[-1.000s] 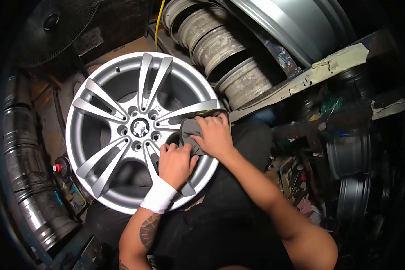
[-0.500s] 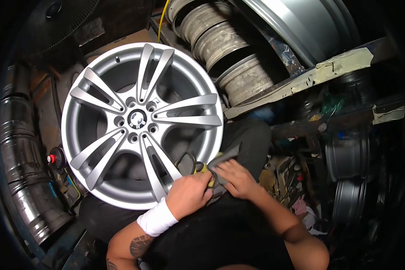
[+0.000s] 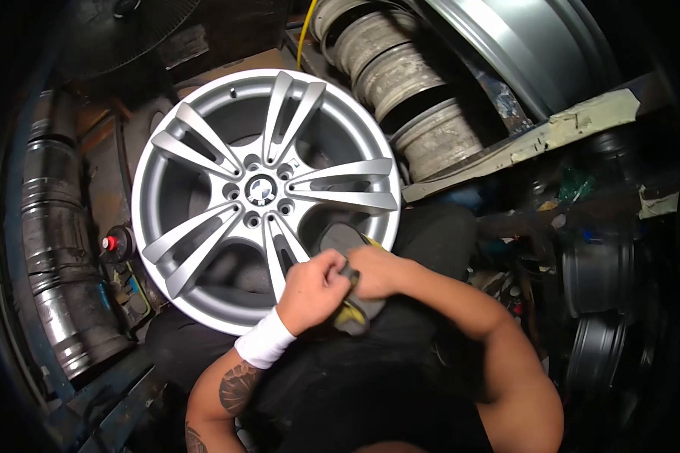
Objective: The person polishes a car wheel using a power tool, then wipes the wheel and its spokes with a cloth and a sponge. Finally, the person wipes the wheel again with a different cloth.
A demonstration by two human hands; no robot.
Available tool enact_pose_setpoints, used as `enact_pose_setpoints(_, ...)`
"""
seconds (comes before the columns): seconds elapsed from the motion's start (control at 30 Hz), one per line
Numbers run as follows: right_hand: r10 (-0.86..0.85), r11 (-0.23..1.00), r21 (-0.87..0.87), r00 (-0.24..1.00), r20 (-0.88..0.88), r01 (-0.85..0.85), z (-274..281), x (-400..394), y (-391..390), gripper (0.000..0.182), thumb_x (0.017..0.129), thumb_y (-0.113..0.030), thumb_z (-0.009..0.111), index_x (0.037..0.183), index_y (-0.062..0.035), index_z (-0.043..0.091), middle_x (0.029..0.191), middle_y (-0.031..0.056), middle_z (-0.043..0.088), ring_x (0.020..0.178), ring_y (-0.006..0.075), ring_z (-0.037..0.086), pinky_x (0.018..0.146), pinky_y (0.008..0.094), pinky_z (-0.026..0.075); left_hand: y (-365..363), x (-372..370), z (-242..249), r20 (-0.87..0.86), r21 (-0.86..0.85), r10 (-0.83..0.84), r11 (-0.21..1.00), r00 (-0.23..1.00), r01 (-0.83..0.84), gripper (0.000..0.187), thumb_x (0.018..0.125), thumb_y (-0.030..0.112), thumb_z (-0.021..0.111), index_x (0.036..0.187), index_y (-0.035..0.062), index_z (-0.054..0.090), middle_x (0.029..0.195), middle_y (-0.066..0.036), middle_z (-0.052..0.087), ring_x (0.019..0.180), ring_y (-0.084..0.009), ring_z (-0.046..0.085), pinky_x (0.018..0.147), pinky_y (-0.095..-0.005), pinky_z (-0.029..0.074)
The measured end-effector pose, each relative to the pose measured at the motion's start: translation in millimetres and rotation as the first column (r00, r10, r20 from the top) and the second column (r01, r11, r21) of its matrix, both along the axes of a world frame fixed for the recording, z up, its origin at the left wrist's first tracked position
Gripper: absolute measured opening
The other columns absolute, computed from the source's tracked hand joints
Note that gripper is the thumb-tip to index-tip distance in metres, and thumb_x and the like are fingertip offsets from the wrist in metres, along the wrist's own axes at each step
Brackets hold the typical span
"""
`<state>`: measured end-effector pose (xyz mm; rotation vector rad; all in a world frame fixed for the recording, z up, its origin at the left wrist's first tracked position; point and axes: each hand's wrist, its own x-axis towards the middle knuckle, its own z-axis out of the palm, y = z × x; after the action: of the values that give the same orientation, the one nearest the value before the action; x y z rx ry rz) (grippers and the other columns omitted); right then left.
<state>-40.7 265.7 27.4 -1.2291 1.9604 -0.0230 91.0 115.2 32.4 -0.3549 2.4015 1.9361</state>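
Note:
A silver alloy wheel [image 3: 390, 226] with split spokes and a round centre cap [image 3: 261, 192] lies face up over my lap. At its lower right rim, my left hand [image 3: 313, 289], with a white wristband, is closed on a grey and yellow cloth-like item [image 3: 350, 315]. My right hand [image 3: 374, 272] is closed on the same item, close beside my left hand. A grey part of it rises above the hands against the wheel. Its exact shape is unclear, since my fingers cover the middle.
Worn rims [image 3: 438, 140] are stacked at the upper right beside a taped shelf edge [image 3: 536, 140]. Shiny metal rims [image 3: 72, 317] line the left side. A dark bottle with a red cap [image 3: 112, 243] stands near the wheel's left edge. A fan [image 3: 128, 9] is at the top left.
The view has shifted, so the wheel appears farther right. My right hand has moved in against my left and closed; its fingers were spread on the cloth before. The grey and yellow item has changed shape.

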Motion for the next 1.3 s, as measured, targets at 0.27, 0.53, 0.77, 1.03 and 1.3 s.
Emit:
enact_pose_setpoints(0.27, 0.026, 0.95, -0.277, 0.919, -0.394, -0.145, 45.9, -18.8, 53.1, 0.057, 0.08, -0.036, 0.076, 0.123, -0.0005, 0.069, 0.129, 0.0213, 0.07, 0.123, 0.0342, 0.066, 0.11, 0.044, 0.05, 39.5, 17.6, -9.5, 0.02, 0.95, -0.406, 0.293, 0.914, 0.109, 0.019, 0.095, 0.003, 0.051, 0.111, 0.0007, 0.061, 0.079, -0.001, 0.061, 0.071, -0.0096, 0.059, 0.074, -0.0295, 0.057)
enact_pose_setpoints(0.53, -0.233, 0.912, -0.408, 0.88, -0.413, 0.05, -22.5, -32.7, -12.9, 0.044, 0.083, -0.025, 0.074, 0.123, -0.0068, 0.069, 0.086, 0.0206, 0.074, 0.081, 0.0395, 0.073, 0.074, 0.0509, 0.056, 22.7, 0.0, -8.8, 0.143, 0.539, 0.005, 0.838, 0.99, -0.082, 0.006, 0.097, 0.007, 0.058, 0.098, 0.0005, 0.058, 0.074, -0.002, 0.056, 0.064, -0.0109, 0.054, 0.063, -0.0304, 0.05)
enact_pose_setpoints(0.77, -0.156, 0.912, -0.41, 0.951, -0.266, 0.035, -51.3, -18.2, -71.4, 0.033, 0.073, -0.026, 0.072, 0.094, -0.0023, 0.064, 0.085, 0.0243, 0.071, 0.083, 0.0447, 0.072, 0.073, 0.0522, 0.056, -4.5, -4.8, -1.3, -0.01, 0.019, 0.192, 0.981, 0.981, -0.192, 0.021, 0.089, 0.015, 0.064, 0.086, -0.0006, 0.051, 0.063, -0.016, 0.052, 0.054, -0.0211, 0.049, 0.056, -0.0383, 0.042)
enact_pose_setpoints(1.03, -0.019, 0.725, -0.687, 0.996, -0.086, -0.045, -5.0, 66.6, 50.0, 0.056, 0.075, -0.036, 0.081, 0.114, 0.0012, 0.064, 0.123, 0.0225, 0.069, 0.122, 0.0401, 0.065, 0.106, 0.0504, 0.051, -15.7, 15.7, 36.5, -0.084, 0.016, -0.728, 0.681, 0.68, 0.732, 0.018, 0.085, 0.018, 0.07, 0.083, 0.0067, 0.056, 0.072, -0.016, 0.061, 0.07, -0.0362, 0.064, 0.065, -0.0454, 0.048)
enact_pose_setpoints(1.3, 0.141, 0.791, -0.564, 0.968, -0.208, -0.236, -12.0, 96.3, 30.9, 0.067, 0.086, -0.049, 0.066, 0.136, -0.0041, 0.064, 0.148, 0.0197, 0.058, 0.144, 0.0347, 0.05, 0.12, 0.0495, 0.037, -16.5, 21.6, 30.0, 0.022, -0.033, -0.891, 0.453, 0.453, 0.891, 0.017, 0.084, 0.019, 0.069, 0.094, 0.0055, 0.067, 0.079, -0.018, 0.069, 0.081, -0.0391, 0.069, 0.075, -0.048, 0.053)
